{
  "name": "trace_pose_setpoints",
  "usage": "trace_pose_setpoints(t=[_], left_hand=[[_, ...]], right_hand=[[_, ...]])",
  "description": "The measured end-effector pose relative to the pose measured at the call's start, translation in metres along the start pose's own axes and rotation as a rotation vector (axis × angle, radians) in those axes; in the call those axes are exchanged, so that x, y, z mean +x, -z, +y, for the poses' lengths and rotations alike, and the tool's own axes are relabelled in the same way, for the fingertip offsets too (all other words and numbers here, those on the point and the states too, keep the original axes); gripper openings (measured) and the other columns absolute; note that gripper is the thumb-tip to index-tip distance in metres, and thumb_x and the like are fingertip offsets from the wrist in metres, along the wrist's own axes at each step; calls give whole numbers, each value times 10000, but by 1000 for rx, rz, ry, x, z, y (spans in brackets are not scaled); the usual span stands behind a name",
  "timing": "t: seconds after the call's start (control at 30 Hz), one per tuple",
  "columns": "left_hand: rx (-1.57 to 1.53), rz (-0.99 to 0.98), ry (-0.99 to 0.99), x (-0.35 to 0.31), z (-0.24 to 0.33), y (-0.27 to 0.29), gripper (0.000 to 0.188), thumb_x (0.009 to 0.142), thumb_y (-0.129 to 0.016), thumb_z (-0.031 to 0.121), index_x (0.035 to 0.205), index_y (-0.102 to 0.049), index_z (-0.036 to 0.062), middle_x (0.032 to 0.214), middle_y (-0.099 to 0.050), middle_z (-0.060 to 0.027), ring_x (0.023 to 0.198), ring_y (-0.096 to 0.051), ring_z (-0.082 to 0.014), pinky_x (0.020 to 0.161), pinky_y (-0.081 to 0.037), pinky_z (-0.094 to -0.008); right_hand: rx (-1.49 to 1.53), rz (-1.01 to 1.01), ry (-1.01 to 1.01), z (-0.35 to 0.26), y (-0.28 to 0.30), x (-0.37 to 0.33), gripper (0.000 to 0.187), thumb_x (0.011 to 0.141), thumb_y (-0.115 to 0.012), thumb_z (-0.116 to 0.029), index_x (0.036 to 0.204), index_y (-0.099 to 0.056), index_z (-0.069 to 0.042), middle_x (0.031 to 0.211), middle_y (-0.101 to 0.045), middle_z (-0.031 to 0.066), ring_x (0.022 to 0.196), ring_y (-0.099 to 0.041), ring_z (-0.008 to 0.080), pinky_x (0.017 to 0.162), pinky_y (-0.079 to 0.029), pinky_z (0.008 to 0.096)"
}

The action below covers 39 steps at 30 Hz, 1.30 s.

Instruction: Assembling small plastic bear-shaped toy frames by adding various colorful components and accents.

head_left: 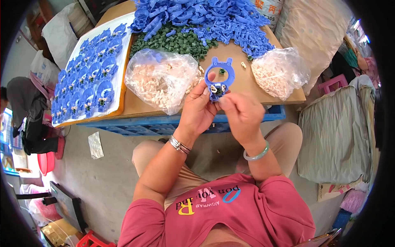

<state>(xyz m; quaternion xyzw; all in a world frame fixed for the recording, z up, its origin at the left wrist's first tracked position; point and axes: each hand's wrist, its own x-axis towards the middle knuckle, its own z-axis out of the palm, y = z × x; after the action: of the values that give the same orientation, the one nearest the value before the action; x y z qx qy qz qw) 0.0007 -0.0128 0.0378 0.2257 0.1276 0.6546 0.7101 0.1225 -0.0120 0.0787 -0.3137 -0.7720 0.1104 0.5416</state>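
A blue plastic toy piece (231,76) stands upright in my left hand (195,110). It has a round ring with two small ears on top and a smaller body below, with white and dark green parts set into it. My left fingers and thumb grip it by the lower left side. My right hand (245,115) is closed in a pinch against the lower right of the body, and whatever its fingertips hold is hidden. Close by on the left lies an open clear bag of small cream-coloured parts (154,84).
Heaps of blue parts (197,18) and green parts (173,43) cover the table's far side. A white tray (119,92) at left bears rows of assembled blue pieces. Another bag of cream parts (275,76) sits right. A blue crate (133,125) is under the tabletop.
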Motion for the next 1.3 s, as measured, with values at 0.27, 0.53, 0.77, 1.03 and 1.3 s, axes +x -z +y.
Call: trace_pose_setpoints(t=[0.27, 0.53, 0.77, 1.03, 1.3], left_hand=[[-141, -97, 91, 1, 1, 2, 320, 920, -339, 121, 1226, -399, 46, 965, -567, -185, 752, -582, -243, 617, -490, -321], [-137, -129, 168, 4, 3, 6, 395, 860, -500, 147, 1222, -395, 28, 991, -564, -146, 791, -574, -249, 642, -485, -332], [401, 7, -118, -2, -4, -5, 397, 845, -506, 56, 1231, -420, 24, 933, -561, -52, 759, -552, -110, 635, -486, -241], [554, 13, -210, -2, -8, 3, 388, 868, -478, 81, 1247, -406, 47, 1019, -553, -37, 845, -554, -115, 680, -500, -266], [435, 17, -73, -2, 1, -3, 360, 871, -458, 66, 1226, -422, 19, 960, -532, -36, 739, -524, -71, 589, -459, -211]], right_hand=[[419, 17, -400, 25, 12, 5, 503, 725, -623, -83, 1187, -443, -1, 939, -554, 36, 784, -441, 99, 656, -378, 230], [628, -78, -626, 17, 7, 8, 545, 696, -625, -25, 1196, -414, 32, 898, -556, 47, 746, -479, 86, 636, -403, 228], [297, -78, -329, 33, 4, 1, 485, 687, -634, -9, 1128, -443, 58, 877, -557, 66, 746, -536, 112, 645, -456, 252], [99, 23, -111, 28, -4, -5, 473, 688, -672, -69, 1093, -460, 51, 882, -560, 109, 761, -559, 178, 683, -468, 279], [624, 16, -417, 23, 5, 5, 357, 809, -560, -54, 1134, -448, 43, 897, -559, 67, 708, -540, 93, 598, -471, 213]])
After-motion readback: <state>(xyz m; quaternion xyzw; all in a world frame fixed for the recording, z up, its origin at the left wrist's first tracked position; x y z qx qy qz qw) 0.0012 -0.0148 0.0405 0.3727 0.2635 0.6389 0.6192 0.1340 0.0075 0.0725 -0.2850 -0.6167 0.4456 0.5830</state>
